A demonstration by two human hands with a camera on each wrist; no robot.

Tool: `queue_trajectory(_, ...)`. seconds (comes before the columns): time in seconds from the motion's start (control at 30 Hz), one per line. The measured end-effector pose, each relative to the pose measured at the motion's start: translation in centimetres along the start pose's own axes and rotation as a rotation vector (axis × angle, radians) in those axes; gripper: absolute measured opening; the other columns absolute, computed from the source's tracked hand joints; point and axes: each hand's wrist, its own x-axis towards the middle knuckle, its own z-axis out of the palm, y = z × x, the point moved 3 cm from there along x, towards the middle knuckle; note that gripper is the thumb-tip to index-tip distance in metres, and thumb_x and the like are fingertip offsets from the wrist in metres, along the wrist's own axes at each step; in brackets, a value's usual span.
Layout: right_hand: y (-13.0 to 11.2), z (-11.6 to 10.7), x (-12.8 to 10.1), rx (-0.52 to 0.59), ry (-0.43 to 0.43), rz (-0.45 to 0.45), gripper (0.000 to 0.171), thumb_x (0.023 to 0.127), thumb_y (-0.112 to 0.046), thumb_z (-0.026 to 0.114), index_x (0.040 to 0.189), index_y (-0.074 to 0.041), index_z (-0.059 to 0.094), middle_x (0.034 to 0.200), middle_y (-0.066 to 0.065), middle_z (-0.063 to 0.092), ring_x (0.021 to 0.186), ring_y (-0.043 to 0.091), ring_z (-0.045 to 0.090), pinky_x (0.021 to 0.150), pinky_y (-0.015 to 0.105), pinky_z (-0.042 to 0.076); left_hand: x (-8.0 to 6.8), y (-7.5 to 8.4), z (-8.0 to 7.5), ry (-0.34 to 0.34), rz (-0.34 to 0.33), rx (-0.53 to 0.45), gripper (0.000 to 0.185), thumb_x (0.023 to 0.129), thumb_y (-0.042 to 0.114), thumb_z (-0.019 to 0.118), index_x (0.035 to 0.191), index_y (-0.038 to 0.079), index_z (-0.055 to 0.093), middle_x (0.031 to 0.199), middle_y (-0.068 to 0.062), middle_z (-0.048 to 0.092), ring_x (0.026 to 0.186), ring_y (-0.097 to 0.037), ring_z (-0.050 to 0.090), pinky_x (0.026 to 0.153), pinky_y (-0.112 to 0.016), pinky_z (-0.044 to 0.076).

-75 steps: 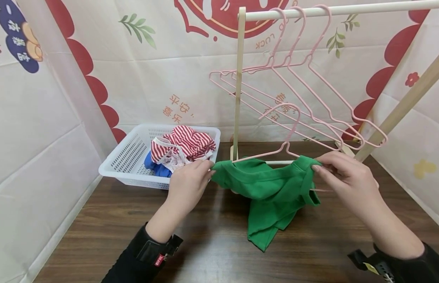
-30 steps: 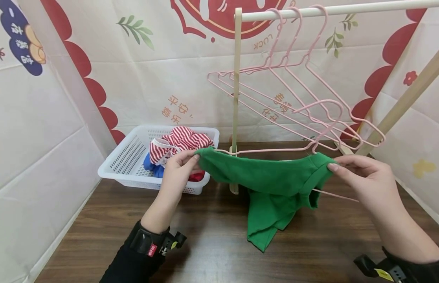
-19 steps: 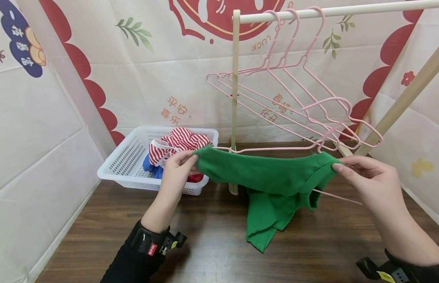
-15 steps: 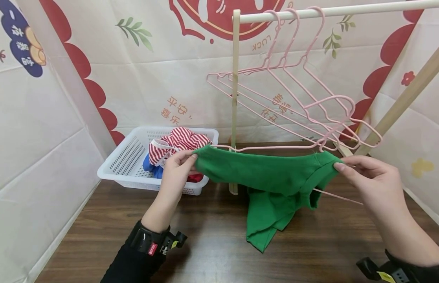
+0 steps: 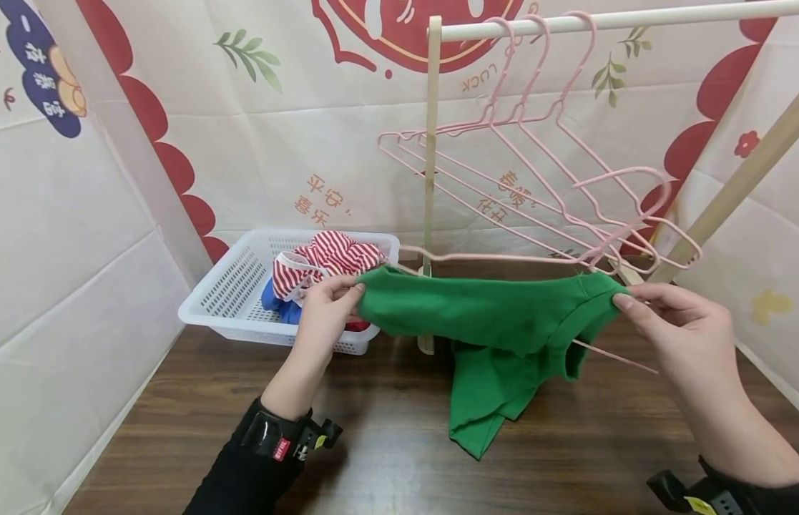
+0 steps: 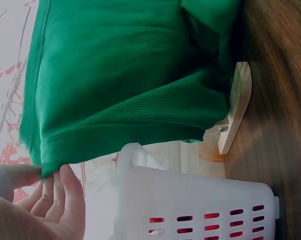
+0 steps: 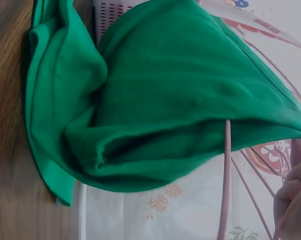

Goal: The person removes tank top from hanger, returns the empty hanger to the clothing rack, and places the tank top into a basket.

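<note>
Pinching opposite edges of a green knit cotton shirt (image 5: 496, 315), the left hand (image 5: 325, 318) and the right hand (image 5: 679, 336) held the garment stretched between them above a dark wooden tabletop (image 5: 386, 443). Left fingertips (image 6: 65, 185) gripped the hem at one end, as the left wrist view showed; the right hand's thumb and fingers nipped the ribbed edge at the other. Most of the fabric hung in a fold below the stretched edge, its lowest corner resting on the table near the middle. A thin pink wire clothes hanger (image 5: 521, 254) was threaded through the shirt, its hook curving up on the right and one straight end (image 7: 224, 180) poking out below the right hand.

Just behind the left hand stood a white perforated plastic laundry basket (image 5: 225, 286) on the far left of the table, holding a red-and-white striped garment (image 5: 335, 257) and a blue one (image 5: 280, 304). Farther back, a pale wooden clothes rack (image 5: 431, 143) rose from the table, three empty pink hangers (image 5: 534, 136) dangling from its top rail. Behind everything hung a cream printed backdrop with red shapes (image 5: 309, 107).
</note>
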Motion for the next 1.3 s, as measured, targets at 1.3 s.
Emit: queue_trajectory(1.3,0.5,3.4,0.7,-0.345,-0.163,-0.023,0.009,0.089,0.001,0.067,0.098,0.004,0.07,0.067,0.0,0.059,0.058,0.011,0.052,0.051,0.018,0.044,-1.1,2.2,0.7,-0.163,0.274,-0.121,0.029,0.105,0.023,0.046,0.095,-0.003,0.054,0.085,-0.015,0.064,0.064,-0.017,0.066,0.065,-0.033,0.057)
